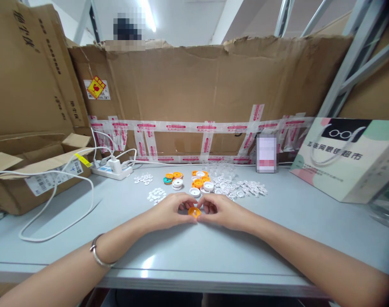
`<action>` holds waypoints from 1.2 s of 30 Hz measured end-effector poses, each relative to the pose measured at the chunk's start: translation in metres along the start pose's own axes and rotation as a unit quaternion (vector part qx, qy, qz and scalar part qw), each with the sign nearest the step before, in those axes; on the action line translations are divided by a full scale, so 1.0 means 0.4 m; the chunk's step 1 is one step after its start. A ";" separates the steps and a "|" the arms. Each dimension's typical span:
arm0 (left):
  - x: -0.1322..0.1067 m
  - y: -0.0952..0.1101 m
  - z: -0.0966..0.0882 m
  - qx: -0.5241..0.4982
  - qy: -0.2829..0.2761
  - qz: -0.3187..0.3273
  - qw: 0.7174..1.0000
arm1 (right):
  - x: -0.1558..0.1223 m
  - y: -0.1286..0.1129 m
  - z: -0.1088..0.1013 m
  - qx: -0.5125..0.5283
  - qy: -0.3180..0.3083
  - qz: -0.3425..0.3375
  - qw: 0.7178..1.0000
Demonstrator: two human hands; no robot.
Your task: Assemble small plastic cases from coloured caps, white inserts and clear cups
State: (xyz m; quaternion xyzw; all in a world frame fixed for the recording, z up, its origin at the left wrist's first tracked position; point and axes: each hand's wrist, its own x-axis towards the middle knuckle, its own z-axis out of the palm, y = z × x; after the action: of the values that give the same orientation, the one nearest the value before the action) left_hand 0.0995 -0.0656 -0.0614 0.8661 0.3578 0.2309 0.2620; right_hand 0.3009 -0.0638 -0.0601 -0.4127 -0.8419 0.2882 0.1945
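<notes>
Both hands meet at the middle of the grey table [309,204], a little nearer than the loose parts. The left hand [167,212] and the right hand [224,210] hold together one small orange cap [194,212]. It sits between the fingertips of both hands, very low over the table; I cannot tell if it touches the surface. The fingers of the left hand are bent and closed on the left side of the cap, and the fingers of the right hand are closed on its right side in the same way. On the left wrist there is a silver bracelet [97,252].

Just beyond the hands, farther on the table, stands a group of orange and white caps [201,182], and one teal cap [167,181] lies at the left of this group. To the right of them a heap of small white parts [245,188] is spread out. Left of the caps lie two little piles of white discs, a near pile [156,195] and a far pile [143,178].

At the far left a white power strip [113,169] lies on the table, and a white cable [93,194] makes a wide loop from it toward the near left. An open cardboard box [31,179] lies at the left edge. A cardboard wall [213,85] with red and white tape closes the far side, and a printed paper bag [344,157] lies on the right
</notes>
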 end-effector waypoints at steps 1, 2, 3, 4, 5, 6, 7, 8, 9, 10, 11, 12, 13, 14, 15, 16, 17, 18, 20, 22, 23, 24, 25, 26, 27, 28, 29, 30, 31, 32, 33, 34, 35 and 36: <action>0.001 -0.001 0.000 -0.009 0.002 -0.004 1.000 | 0.002 0.001 0.002 0.002 0.004 0.002 1.000; 0.002 -0.003 0.001 -0.014 0.008 -0.008 1.000 | 0.004 0.003 0.004 0.004 0.009 0.003 1.000; 0.003 -0.005 0.004 -0.014 0.016 -0.009 1.000 | 0.007 0.004 0.006 0.005 0.015 0.003 1.000; 0.004 -0.007 0.007 -0.012 0.024 -0.009 1.000 | 0.010 0.007 0.009 0.006 0.024 0.002 1.000; 0.006 -0.010 0.011 -0.007 0.033 -0.008 0.999 | 0.013 0.009 0.012 0.006 0.032 0.000 0.999; 0.008 -0.012 0.016 -0.002 0.040 -0.008 0.999 | 0.016 0.012 0.015 0.005 0.040 -0.003 0.999; 0.011 -0.015 0.019 0.002 0.044 -0.006 0.999 | 0.019 0.015 0.019 0.003 0.046 -0.006 0.999; 0.013 -0.018 0.020 0.005 0.044 -0.002 0.999 | 0.021 0.017 0.023 0.002 0.050 -0.009 0.999; 0.015 -0.020 0.016 0.010 0.042 0.004 0.999 | 0.022 0.019 0.026 0.000 0.054 -0.011 0.999; 0.016 -0.022 0.006 0.020 0.042 0.014 0.999 | 0.023 0.021 0.028 -0.001 0.058 -0.010 0.998; 0.015 -0.025 -0.012 0.032 0.042 0.024 0.998 | 0.023 0.021 0.030 0.000 0.062 -0.008 0.998; 0.012 -0.029 -0.039 0.053 0.049 0.034 0.997 | 0.022 0.021 0.031 0.004 0.064 -0.004 0.998; 0.005 -0.034 -0.074 0.071 0.064 0.039 0.995 | 0.022 0.021 0.031 0.008 0.065 0.003 0.998; -0.004 -0.041 -0.116 0.083 0.083 0.029 0.993 | 0.021 0.020 0.031 0.014 0.065 0.011 0.998; -0.016 -0.051 -0.162 0.108 0.098 0.003 0.989 | 0.020 0.019 0.031 0.017 0.064 0.019 0.998; -0.030 -0.064 -0.208 0.143 0.099 -0.032 0.984 | 0.020 0.017 0.031 0.018 0.063 0.026 0.998; -0.045 -0.081 -0.252 0.182 0.097 -0.081 0.975 | 0.020 0.015 0.031 0.016 0.062 0.030 0.998; -0.060 -0.100 -0.289 0.224 0.082 -0.146 0.960 | 0.020 0.013 0.031 0.010 0.063 0.031 0.997; -0.083 -0.142 -0.339 0.273 0.026 -0.233 0.933 | 0.022 0.010 0.033 -0.007 0.069 0.026 0.997; -0.094 -0.180 -0.355 0.269 -0.019 -0.256 0.928 | 0.024 0.008 0.036 -0.023 0.074 0.015 0.997; -0.095 -0.196 -0.353 0.262 -0.039 -0.261 0.928 | 0.025 0.008 0.037 -0.028 0.075 0.010 0.997; -0.094 -0.208 -0.349 0.258 -0.055 -0.266 0.927 | 0.026 0.008 0.038 -0.032 0.075 0.007 0.997; -0.092 -0.216 -0.343 0.256 -0.066 -0.270 0.926 | 0.027 0.009 0.040 -0.033 0.076 0.005 0.997; -0.089 -0.221 -0.337 0.256 -0.073 -0.273 0.924 | 0.027 0.010 0.040 -0.034 0.076 0.004 0.997; -0.086 -0.224 -0.333 0.257 -0.077 -0.275 0.923 | 0.027 0.011 0.041 -0.034 0.077 0.005 0.996; -0.084 -0.226 -0.331 0.259 -0.079 -0.276 0.922 | 0.027 0.012 0.042 -0.035 0.079 0.006 0.996; -0.082 -0.226 -0.329 0.260 -0.082 -0.276 0.922 | 0.027 0.013 0.042 -0.035 0.081 0.007 0.996; -0.081 -0.226 -0.328 0.260 -0.085 -0.276 0.921 | 0.028 0.014 0.043 -0.035 0.082 0.008 0.996; -0.080 -0.226 -0.328 0.259 -0.088 -0.275 0.922 | 0.028 0.015 0.044 -0.035 0.082 0.008 0.996; -0.079 -0.226 -0.327 0.257 -0.091 -0.275 0.922 | 0.028 0.015 0.044 -0.034 0.082 0.008 0.996; -0.078 -0.227 -0.327 0.255 -0.093 -0.275 0.922 | 0.029 0.015 0.044 -0.032 0.082 0.008 0.996; -0.077 -0.228 -0.326 0.254 -0.094 -0.275 0.923 | 0.031 0.015 0.044 -0.031 0.082 0.007 0.996; -0.077 -0.229 -0.324 0.254 -0.093 -0.276 0.923 | 0.032 0.014 0.044 -0.030 0.083 0.007 0.996; -0.076 -0.231 -0.323 0.254 -0.091 -0.276 0.922 | 0.033 0.013 0.044 -0.030 0.083 0.007 0.996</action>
State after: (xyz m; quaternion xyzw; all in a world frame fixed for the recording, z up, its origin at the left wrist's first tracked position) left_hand -0.0420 0.0052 -0.0273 0.7875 0.6042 -0.0295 0.1180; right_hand 0.2865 -0.0563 -0.0757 -0.4468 -0.8280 0.2292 0.2493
